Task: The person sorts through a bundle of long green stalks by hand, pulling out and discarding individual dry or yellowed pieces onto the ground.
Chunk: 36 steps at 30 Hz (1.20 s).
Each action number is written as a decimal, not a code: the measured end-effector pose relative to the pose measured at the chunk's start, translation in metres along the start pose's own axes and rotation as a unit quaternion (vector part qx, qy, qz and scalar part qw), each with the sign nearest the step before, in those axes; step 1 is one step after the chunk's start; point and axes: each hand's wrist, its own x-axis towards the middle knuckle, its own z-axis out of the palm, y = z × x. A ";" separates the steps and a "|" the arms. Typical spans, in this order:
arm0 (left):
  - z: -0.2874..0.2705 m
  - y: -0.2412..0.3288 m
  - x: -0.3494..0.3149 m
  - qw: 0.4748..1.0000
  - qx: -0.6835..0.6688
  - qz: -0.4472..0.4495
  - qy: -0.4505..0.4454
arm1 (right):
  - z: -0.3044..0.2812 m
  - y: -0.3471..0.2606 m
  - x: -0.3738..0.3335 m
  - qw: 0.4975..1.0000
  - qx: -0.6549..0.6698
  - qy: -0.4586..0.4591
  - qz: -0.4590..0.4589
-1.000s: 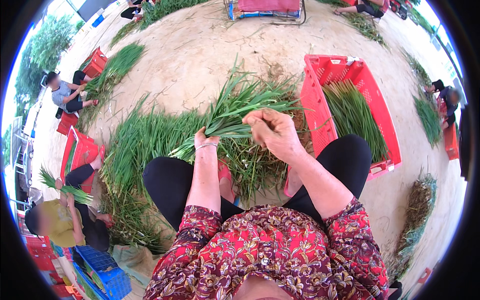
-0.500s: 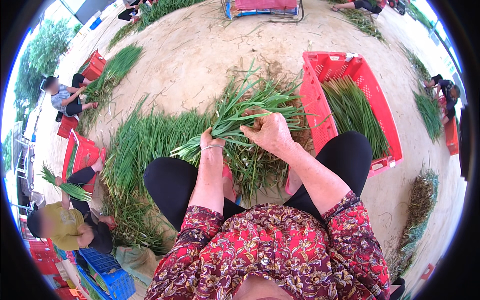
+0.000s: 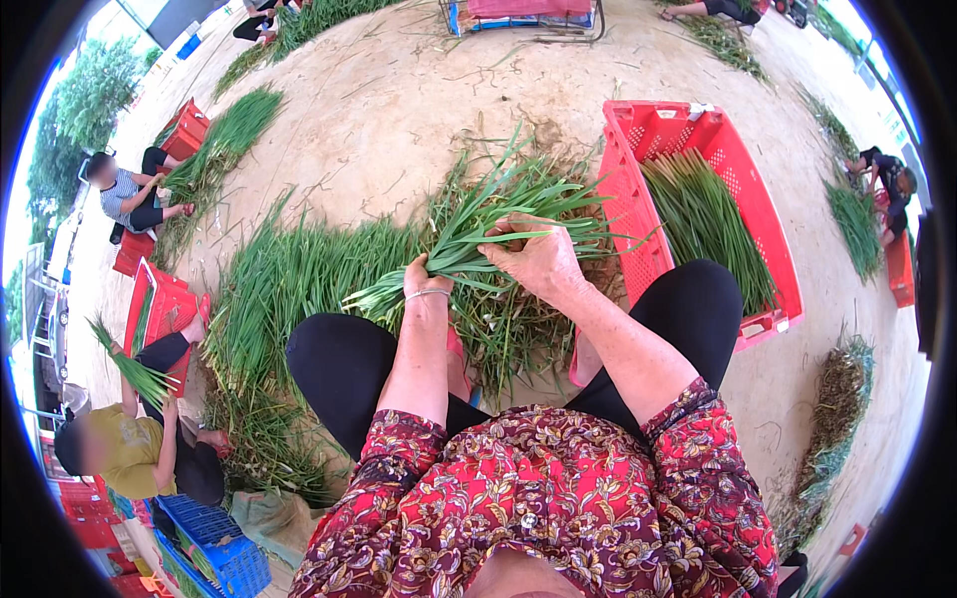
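Observation:
A loose bunch of green garlic chives (image 3: 474, 249) lies across my lap side, pale stem ends to the left and leaf tips fanned to the upper right. My left hand (image 3: 426, 282) is closed around the stems. At the leafy part, my right hand (image 3: 543, 263) pinches a few leaves between thumb and fingers. Below both hands spreads a heap of discarded leaves and stalks (image 3: 513, 344) on the ground. Left of it lies a large pile of chives (image 3: 314, 264).
On the right stands a red plastic crate (image 3: 638, 224), with chives (image 3: 703, 214) lined up inside. A co-worker in a yellow top (image 3: 140, 453) sits at left, near a blue crate (image 3: 224, 553). Another person in stripes (image 3: 122, 199) sits farther off. A dried plant strip (image 3: 832, 429) lies at right.
My right hand has shifted slightly up and left along the leaves. The left hand keeps its hold on the bunch. The co-worker in yellow has brought a second hand to their chives.

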 end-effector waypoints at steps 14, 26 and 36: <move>-0.004 0.001 0.000 0.999 -0.021 0.007 -0.034 | -0.005 -0.015 -0.009 0.899 0.348 -0.100 0.247; -0.008 0.030 -0.010 0.994 -0.075 0.058 -0.046 | -0.036 -0.035 -0.019 0.941 0.302 -0.093 0.124; -0.012 0.018 -0.003 0.997 -0.071 0.031 -0.009 | -0.019 -0.021 -0.016 0.997 0.048 -0.053 -0.011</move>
